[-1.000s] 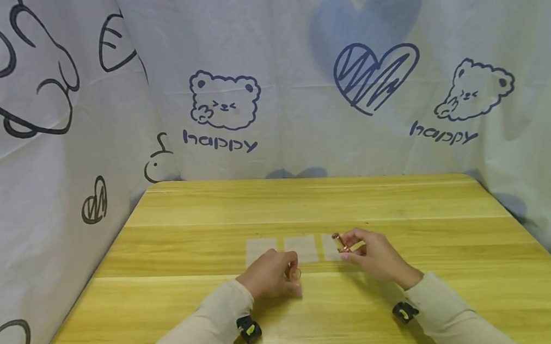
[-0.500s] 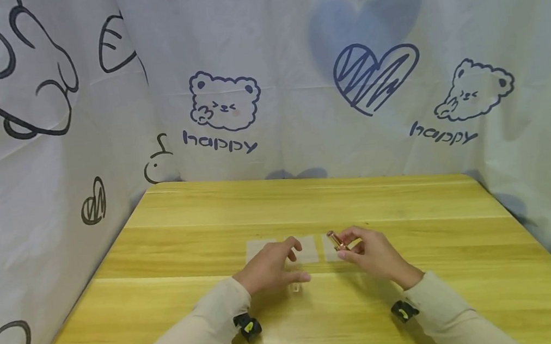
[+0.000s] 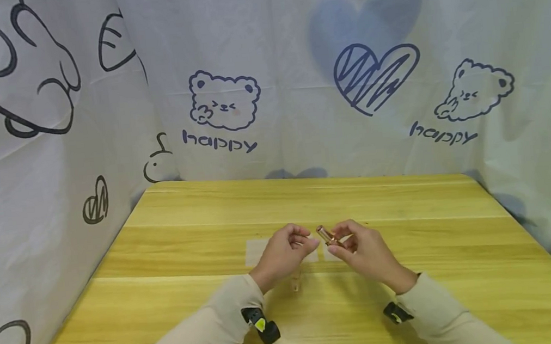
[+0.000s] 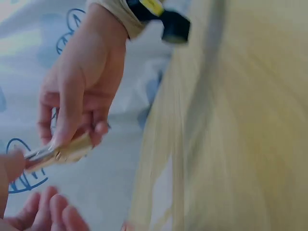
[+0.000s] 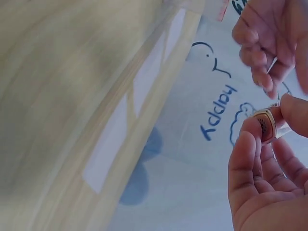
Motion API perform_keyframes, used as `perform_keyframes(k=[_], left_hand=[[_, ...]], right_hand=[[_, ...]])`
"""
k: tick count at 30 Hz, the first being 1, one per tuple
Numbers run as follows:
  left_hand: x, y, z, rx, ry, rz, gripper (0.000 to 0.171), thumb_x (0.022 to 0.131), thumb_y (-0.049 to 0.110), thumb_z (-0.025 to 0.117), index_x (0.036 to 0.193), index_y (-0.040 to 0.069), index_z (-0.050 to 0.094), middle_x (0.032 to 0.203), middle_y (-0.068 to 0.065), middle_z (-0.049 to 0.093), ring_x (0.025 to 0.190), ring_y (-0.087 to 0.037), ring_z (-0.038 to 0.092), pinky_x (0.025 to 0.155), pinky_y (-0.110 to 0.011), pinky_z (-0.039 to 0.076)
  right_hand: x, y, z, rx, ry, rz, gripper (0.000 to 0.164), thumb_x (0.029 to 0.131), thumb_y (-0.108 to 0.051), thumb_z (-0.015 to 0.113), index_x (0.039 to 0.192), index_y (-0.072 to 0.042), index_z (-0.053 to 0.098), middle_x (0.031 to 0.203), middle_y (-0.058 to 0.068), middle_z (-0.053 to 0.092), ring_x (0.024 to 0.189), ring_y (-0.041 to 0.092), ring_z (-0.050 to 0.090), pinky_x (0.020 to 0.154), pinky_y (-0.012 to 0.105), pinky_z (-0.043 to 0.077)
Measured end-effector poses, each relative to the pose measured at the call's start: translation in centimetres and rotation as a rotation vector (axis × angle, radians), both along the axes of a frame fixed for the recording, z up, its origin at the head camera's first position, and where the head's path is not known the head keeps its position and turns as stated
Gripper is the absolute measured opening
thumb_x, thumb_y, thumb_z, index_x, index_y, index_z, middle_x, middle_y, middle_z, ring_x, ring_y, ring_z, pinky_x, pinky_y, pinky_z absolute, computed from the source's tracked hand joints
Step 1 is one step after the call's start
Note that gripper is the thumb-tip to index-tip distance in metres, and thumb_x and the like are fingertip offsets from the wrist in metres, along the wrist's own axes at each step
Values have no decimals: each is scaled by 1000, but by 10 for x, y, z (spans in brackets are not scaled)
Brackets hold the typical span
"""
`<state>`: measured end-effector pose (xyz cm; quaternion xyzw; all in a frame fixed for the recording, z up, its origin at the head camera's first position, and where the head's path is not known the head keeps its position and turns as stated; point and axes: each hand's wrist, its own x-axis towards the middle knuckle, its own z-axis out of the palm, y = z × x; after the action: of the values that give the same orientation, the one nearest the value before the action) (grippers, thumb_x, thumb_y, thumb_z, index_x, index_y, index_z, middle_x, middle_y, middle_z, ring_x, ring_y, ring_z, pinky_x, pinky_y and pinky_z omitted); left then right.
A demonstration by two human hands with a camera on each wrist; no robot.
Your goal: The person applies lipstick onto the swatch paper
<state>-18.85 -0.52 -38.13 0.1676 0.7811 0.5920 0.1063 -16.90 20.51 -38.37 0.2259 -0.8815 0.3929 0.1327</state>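
Observation:
A rose-gold lipstick tube is pinched between the thumb and fingers of my right hand, its narrower end tilted up and left. In the right wrist view the tube's squarish base faces the camera. My left hand is just left of the tube, fingers loosely bent with nothing between them. Its thumb overlaps the tube's end in the left wrist view; whether they touch I cannot tell. A clear cap stands on the table below my left hand.
White paper squares lie in a row on the wooden table, partly behind the hands; the left one shows best. A white curtain with drawings hangs behind the table and along its sides.
My left hand has let go of the clear cap, leaving it standing on the table, and has moved up and right to the lipstick. My right hand has shifted slightly left, tilting the tube further left.

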Motion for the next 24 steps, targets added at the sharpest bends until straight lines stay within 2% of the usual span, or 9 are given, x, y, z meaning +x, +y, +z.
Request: perform_keyframes(k=[4, 7, 11, 14, 18, 24], left_hand=[[2, 9, -1, 191, -118, 74, 39, 93, 38, 66, 109, 2, 60, 94, -10, 63, 87, -26, 59, 77, -46, 53], [3, 13, -2, 293, -175, 97, 39, 92, 37, 68, 106, 2, 60, 97, -12, 64, 84, -23, 59, 76, -41, 54], [8, 17, -1, 407, -249, 132, 32, 91, 28, 70, 103, 1, 58, 94, -9, 63, 82, -20, 58, 69, -31, 53], [10, 19, 1, 461, -278, 190, 27, 91, 24, 71, 99, 1, 58, 88, -6, 61, 79, -17, 58, 67, -29, 52], [9, 24, 4, 497, -277, 254, 28, 90, 25, 71, 100, 2, 58, 88, -4, 61, 78, -15, 57, 69, -30, 51], [8, 26, 7, 551, -262, 298, 27, 89, 24, 73, 97, 3, 57, 86, -3, 60, 77, -15, 56, 63, -25, 48]], right_hand=[[3, -6, 3, 17, 77, 12, 26, 85, -8, 75, 106, -3, 61, 89, 2, 65, 68, 7, 64, 55, 23, 52], [5, -9, 5, 21, 126, 22, 22, 84, -7, 76, 101, -6, 63, 86, 1, 65, 64, 4, 61, 53, 23, 51], [7, -14, 5, 27, 183, 49, 22, 82, -6, 78, 100, -6, 66, 88, 2, 67, 63, 3, 59, 53, 22, 50], [7, -18, 4, 45, 252, 50, 29, 78, -7, 82, 102, -5, 66, 91, 4, 66, 64, 6, 58, 54, 26, 51], [5, -20, 2, 44, 354, 11, 39, 71, -7, 86, 101, -3, 63, 92, 7, 63, 68, 12, 58, 56, 30, 53], [-1, -23, -2, 36, 481, -16, 34, 70, -2, 86, 93, -3, 61, 85, 6, 61, 67, 13, 58, 56, 27, 52]])
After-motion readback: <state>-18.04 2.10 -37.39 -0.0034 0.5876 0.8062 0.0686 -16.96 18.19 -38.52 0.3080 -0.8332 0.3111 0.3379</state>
